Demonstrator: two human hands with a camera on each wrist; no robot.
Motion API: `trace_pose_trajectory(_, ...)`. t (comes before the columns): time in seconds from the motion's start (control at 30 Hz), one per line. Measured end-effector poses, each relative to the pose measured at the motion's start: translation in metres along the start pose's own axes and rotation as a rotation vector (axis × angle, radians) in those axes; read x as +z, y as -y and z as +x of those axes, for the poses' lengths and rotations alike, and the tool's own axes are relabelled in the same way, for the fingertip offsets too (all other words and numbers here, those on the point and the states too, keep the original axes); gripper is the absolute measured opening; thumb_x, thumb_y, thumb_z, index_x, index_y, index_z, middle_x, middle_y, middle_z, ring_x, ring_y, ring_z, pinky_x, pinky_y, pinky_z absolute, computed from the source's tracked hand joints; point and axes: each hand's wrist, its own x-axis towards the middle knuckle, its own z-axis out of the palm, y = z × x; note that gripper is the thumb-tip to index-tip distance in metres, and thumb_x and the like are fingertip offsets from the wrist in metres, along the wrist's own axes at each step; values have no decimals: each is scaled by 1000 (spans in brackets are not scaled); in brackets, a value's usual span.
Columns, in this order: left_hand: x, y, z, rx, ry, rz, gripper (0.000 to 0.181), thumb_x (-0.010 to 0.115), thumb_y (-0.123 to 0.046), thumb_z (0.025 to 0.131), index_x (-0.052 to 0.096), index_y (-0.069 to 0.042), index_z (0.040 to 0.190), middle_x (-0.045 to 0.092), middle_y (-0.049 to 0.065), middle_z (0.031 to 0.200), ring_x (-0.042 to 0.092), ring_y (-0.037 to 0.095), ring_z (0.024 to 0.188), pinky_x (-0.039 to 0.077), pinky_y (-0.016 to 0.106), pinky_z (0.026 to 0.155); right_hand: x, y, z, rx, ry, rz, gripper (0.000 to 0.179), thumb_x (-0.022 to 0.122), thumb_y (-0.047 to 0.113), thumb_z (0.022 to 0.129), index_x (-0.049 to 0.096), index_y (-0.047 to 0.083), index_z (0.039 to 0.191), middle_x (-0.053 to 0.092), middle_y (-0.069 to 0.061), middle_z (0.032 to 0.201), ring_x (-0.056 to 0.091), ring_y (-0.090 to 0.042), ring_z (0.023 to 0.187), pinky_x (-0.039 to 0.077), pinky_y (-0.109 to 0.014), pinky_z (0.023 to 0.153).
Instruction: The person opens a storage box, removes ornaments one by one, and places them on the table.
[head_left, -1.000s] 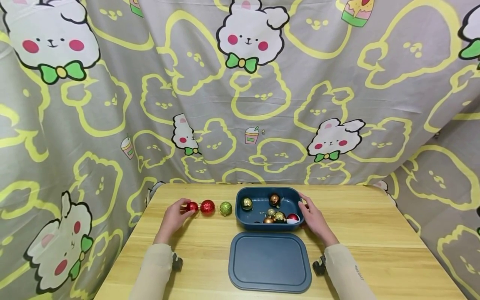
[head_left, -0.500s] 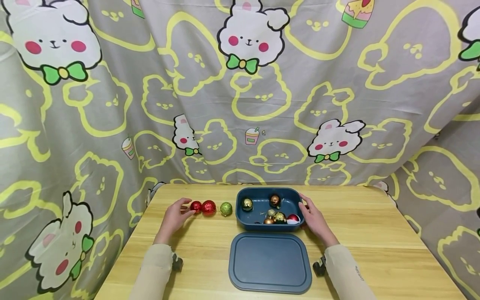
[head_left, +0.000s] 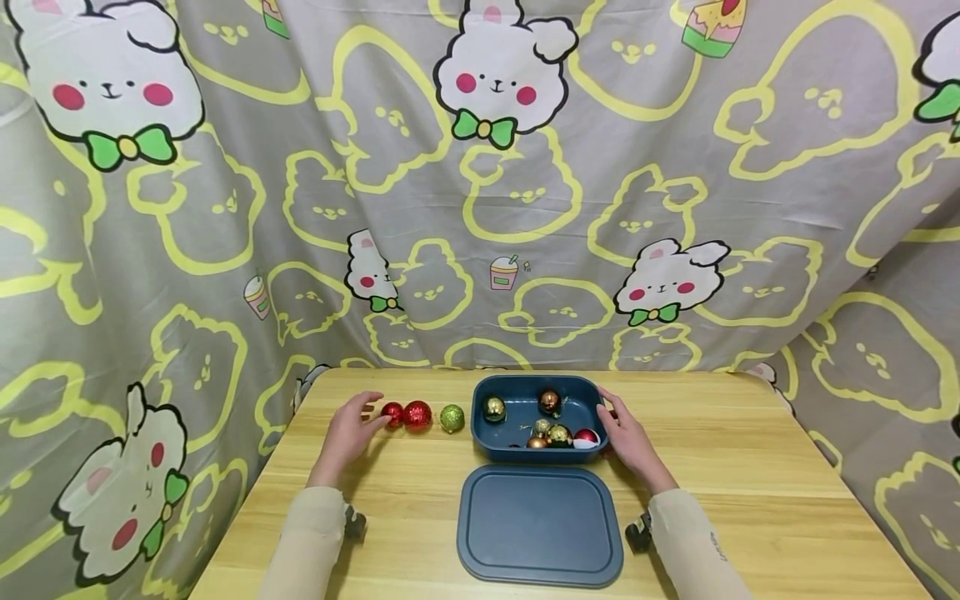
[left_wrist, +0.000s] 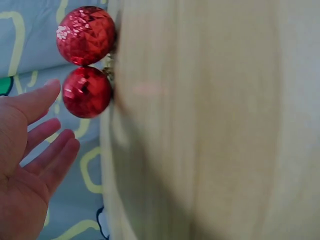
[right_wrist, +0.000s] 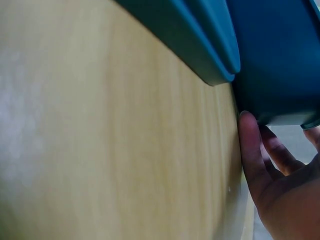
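Near the table's left side, my left hand has its fingers loosely spread beside a small red Christmas bauble. In the left wrist view the thumb tip is close to that bauble, and the palm holds nothing. A larger, glittery red bauble touches the small one, and a green bauble lies to its right. My right hand holds the right end of a dark blue box, its thumb low against the wall. Inside are several baubles, including a gold one and a brown one.
A dark blue lid lies flat on the wooden table in front of the box. A patterned curtain hangs behind the table and along its sides.
The small red bauble has moved right until it touches the larger one. My left hand has let go of it and loosened its fingers. The right hand and box have stayed put.
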Motion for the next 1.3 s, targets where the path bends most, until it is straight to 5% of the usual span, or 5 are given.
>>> trace_pose_trajectory(0.3, -3, -31, 8, 123, -84, 6, 49, 79, -14, 93, 61, -4, 137, 62, 22, 139, 62, 42, 122, 55, 55, 102, 1, 0, -1, 7, 4, 0, 56, 40, 47, 111, 32, 26, 163, 56, -29, 137, 65, -26, 83, 61, -37, 59)
trace_pose_trajectory(0.53, 8, -65, 12, 205, -85, -34, 47, 80, -15, 92, 64, -6, 136, 65, 20, 134, 64, 42, 120, 58, 55, 97, 0, 0, 0, 15, 1, -13, 54, 40, 46, 112, 32, 29, 163, 56, -28, 138, 65, -28, 88, 61, -36, 59)
trace_pose_trajectory(0.77, 34, -95, 15, 272, -53, -35, 45, 80, -15, 93, 66, -9, 135, 66, 15, 134, 65, 36, 119, 59, 53, 95, -1, -3, 1, -24, -10, -100, 55, 38, 46, 112, 32, 25, 163, 58, -27, 139, 62, -36, 110, 57, -34, 76)
trace_pose_trajectory(0.97, 64, -123, 15, 337, -13, -3, 45, 81, -16, 91, 66, -12, 134, 68, 10, 131, 67, 30, 115, 60, 45, 95, 1, -4, -1, -6, -6, -75, 57, 37, 51, 111, 32, 27, 163, 57, -27, 138, 63, -34, 103, 58, -33, 67)
trace_pose_trajectory(1.3, 105, -151, 24, 383, 145, 110, 46, 78, -22, 95, 64, -13, 138, 64, 10, 139, 61, 31, 129, 51, 49, 109, 0, 1, -3, -18, -18, -113, 55, 37, 47, 112, 33, 25, 162, 58, -27, 138, 61, -38, 114, 55, -36, 80)
